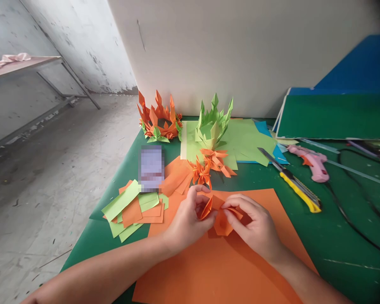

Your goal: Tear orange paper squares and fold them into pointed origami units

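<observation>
Between my two hands is a folded orange paper piece (223, 226), held just above a large orange paper sheet (215, 270). My left hand (191, 215) pinches its left side, where a pointed fold sticks up by the fingers. The right side is gripped between thumb and fingers of my right hand (253, 217). Folded orange paper flowers (202, 171) lie just beyond my hands. Farther back stand an orange paper crown (158, 120) with green leaf shapes and a green paper crown (213, 122).
Loose green and orange paper slips (136, 211) lie at the left, near a blurred rectangular item (151, 169). A yellow utility knife (299, 190) with its blade showing and a pink glue gun (313, 162) with a trailing cord lie right. Green sheets (250, 139) lie at the back.
</observation>
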The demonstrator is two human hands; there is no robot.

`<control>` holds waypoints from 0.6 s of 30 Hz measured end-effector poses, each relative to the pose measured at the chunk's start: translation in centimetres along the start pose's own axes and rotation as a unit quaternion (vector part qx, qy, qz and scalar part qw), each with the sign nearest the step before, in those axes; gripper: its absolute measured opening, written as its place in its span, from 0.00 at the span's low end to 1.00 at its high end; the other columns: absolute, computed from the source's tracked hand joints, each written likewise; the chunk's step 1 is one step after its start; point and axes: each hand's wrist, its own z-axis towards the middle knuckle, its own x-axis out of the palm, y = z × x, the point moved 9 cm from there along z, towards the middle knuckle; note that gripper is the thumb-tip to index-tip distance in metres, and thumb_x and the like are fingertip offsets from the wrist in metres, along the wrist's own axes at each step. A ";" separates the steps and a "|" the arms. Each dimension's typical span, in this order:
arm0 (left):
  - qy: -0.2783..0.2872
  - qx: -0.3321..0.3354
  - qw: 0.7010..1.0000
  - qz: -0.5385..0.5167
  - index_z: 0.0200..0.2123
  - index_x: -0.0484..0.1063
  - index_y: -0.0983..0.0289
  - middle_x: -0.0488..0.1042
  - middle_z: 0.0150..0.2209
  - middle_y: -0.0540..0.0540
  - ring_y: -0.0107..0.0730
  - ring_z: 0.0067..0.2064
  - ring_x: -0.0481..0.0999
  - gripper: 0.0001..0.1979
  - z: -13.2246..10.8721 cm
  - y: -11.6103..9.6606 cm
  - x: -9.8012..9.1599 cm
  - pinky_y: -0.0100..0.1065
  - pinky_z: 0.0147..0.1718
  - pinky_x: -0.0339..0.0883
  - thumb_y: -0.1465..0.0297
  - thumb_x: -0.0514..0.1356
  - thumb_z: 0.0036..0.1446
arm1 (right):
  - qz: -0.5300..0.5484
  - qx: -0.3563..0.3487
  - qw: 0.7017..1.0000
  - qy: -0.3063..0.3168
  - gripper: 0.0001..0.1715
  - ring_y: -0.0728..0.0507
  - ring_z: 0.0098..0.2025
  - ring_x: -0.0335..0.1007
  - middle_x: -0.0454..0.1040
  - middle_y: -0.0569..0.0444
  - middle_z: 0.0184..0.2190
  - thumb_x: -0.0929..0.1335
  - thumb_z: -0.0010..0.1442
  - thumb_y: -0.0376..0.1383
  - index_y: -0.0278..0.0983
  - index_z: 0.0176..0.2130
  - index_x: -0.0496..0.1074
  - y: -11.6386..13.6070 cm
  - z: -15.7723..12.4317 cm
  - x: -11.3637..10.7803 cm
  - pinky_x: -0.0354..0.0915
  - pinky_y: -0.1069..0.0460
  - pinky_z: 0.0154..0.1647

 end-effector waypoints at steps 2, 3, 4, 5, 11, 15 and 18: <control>0.006 -0.003 1.000 -0.012 0.48 0.53 0.57 0.68 0.32 0.46 0.26 0.31 0.66 0.18 0.0 -0.2 0.1 0.28 0.31 0.61 0.74 0.57 0.59 | -0.006 -0.004 1.000 -0.003 0.07 0.46 0.36 0.72 0.74 0.55 0.32 0.66 0.61 0.28 0.40 0.34 0.71 0.1 -0.1 -0.1 0.69 0.52 0.37; 0.006 -0.005 1.000 -0.013 0.48 0.53 0.57 0.68 0.31 0.46 0.27 0.31 0.66 0.17 0.0 -0.2 0.0 0.29 0.31 0.61 0.74 0.57 0.59 | -0.010 -0.007 1.000 -0.005 0.07 0.46 0.36 0.72 0.74 0.55 0.32 0.66 0.61 0.28 0.40 0.34 0.71 0.2 -0.1 -0.1 0.69 0.52 0.37; 0.003 -0.007 1.000 -0.007 0.48 0.53 0.57 0.66 0.30 0.46 0.27 0.31 0.65 0.17 0.0 -0.2 0.0 0.28 0.31 0.61 0.73 0.57 0.59 | -0.013 -0.008 1.000 -0.007 0.07 0.46 0.36 0.72 0.74 0.55 0.32 0.66 0.61 0.28 0.40 0.34 0.70 0.2 -0.1 -0.1 0.69 0.53 0.37; -0.002 -0.010 1.000 0.005 0.48 0.54 0.57 0.64 0.28 0.44 0.26 0.30 0.64 0.16 -0.1 -0.2 -0.1 0.28 0.30 0.60 0.73 0.57 0.59 | -0.016 -0.010 1.000 -0.010 0.07 0.46 0.36 0.72 0.74 0.55 0.32 0.66 0.61 0.28 0.40 0.34 0.70 0.2 -0.2 -0.1 0.69 0.53 0.37; -0.013 -0.008 1.000 0.017 0.47 0.55 0.57 0.61 0.27 0.43 0.26 0.28 0.61 0.16 0.0 -0.1 -0.3 0.27 0.28 0.57 0.73 0.57 0.58 | -0.025 -0.009 0.999 -0.027 0.07 0.46 0.34 0.73 0.74 0.56 0.31 0.66 0.61 0.28 0.40 0.33 0.70 0.1 -0.2 -0.2 0.69 0.53 0.36; -0.012 -0.005 1.000 0.025 0.47 0.55 0.57 0.62 0.27 0.43 0.25 0.27 0.60 0.16 0.1 0.2 -0.2 0.27 0.28 0.56 0.73 0.58 0.58 | -0.025 0.003 0.999 -0.042 0.07 0.44 0.37 0.75 0.76 0.54 0.32 0.66 0.60 0.29 0.40 0.33 0.70 -0.3 -0.3 -0.3 0.70 0.51 0.39; -0.014 0.000 0.999 0.044 0.46 0.55 0.57 0.63 0.27 0.43 0.25 0.27 0.60 0.16 0.1 0.3 -0.2 0.27 0.28 0.57 0.73 0.58 0.58 | -0.021 0.017 0.999 -0.044 0.06 0.44 0.37 0.76 0.77 0.54 0.33 0.66 0.60 0.30 0.40 0.33 0.71 -0.5 -0.4 -0.2 0.71 0.51 0.39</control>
